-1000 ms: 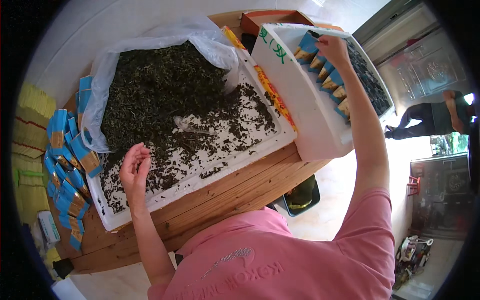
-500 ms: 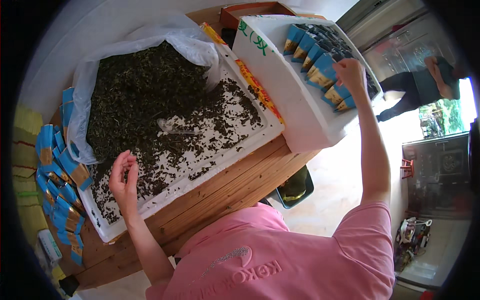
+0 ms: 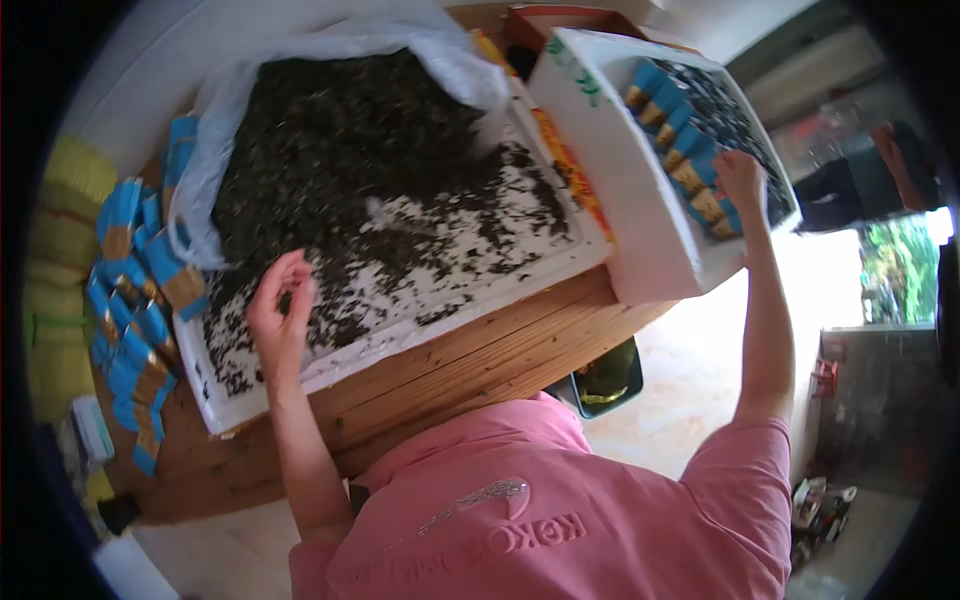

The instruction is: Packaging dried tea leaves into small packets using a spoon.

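My left hand [image 3: 282, 312] hovers over the near left part of a white foam tray [image 3: 345, 372]. Its fingers are loosely curled with the thumb apart, and nothing shows in them. Dark dried leaves, like tea [image 3: 330, 150], are heaped in a clear plastic bag [image 3: 215, 130] on this tray and lie scattered over its front. A clear scoop-like piece [image 3: 400, 222] rests among the leaves. At the right, my right hand [image 3: 742, 180] reaches into a white foam box [image 3: 612, 190], fingers closed at the end of a blue packet [image 3: 702, 150] in a row of similar packets.
Blue and brown packets [image 3: 130, 290] pile up left of the tray, beside yellow stacks [image 3: 62, 260]. The wooden table [image 3: 470, 345] has its front edge before me. A dark bin [image 3: 608, 380] stands below it. Another person [image 3: 870, 180] is at the far right.
The view has shifted, so the tray and box appear farther right. My right hand stays at the packets in the box. My left hand has moved slightly right over the tray.
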### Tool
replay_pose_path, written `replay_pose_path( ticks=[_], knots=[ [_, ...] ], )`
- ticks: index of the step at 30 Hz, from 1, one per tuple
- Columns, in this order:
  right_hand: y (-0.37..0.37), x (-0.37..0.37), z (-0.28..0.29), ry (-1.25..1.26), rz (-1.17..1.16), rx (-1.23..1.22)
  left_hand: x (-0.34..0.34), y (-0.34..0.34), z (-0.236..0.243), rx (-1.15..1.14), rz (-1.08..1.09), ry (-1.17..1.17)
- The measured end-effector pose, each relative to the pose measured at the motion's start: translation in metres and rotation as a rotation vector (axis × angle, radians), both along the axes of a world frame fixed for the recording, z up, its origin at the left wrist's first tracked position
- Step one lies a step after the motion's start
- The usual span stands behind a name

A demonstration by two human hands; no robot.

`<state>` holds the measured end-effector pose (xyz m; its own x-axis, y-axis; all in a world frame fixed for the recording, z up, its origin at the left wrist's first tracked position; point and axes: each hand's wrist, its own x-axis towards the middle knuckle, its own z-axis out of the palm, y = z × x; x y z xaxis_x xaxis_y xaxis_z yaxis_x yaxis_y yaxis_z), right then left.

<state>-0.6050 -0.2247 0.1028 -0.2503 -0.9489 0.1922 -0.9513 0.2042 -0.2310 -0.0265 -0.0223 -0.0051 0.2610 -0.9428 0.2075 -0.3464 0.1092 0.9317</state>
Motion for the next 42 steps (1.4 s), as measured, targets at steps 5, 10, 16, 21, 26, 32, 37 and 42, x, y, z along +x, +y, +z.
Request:
replay_pose_path(
  ticks=[5,10,16,21,26,32,37,42],
  knots=[
    [-0.013,-0.050,-0.011,0.375,0.118,-0.199,-0.008,-0.008,0.005,-0.067,-0.003,-0.029],
    [0.003,0.028,0.013,0.343,0.408,-0.421,-0.009,-0.006,0.006,-0.103,0.027,0.018],
    [0.079,0.217,0.019,-0.033,0.829,-0.463,-0.004,0.000,0.003,-0.149,0.133,0.004],
    [0.088,0.310,-0.056,-0.215,1.103,-0.105,0.023,0.012,0.023,-0.294,0.373,-0.111],
    [0.089,0.329,-0.095,-0.132,1.054,-0.193,0.105,0.023,0.035,-0.010,0.770,-0.543],
    [0.083,0.319,-0.101,-0.288,0.974,-0.203,0.122,-0.016,0.029,0.187,0.837,-0.825],
    [0.079,0.318,-0.086,-0.502,0.715,-0.053,0.134,-0.015,0.033,0.317,0.784,-0.766],
    [0.065,0.317,-0.075,-0.485,0.675,-0.218,0.138,0.020,0.028,-0.098,0.750,-0.214]
  ],
)
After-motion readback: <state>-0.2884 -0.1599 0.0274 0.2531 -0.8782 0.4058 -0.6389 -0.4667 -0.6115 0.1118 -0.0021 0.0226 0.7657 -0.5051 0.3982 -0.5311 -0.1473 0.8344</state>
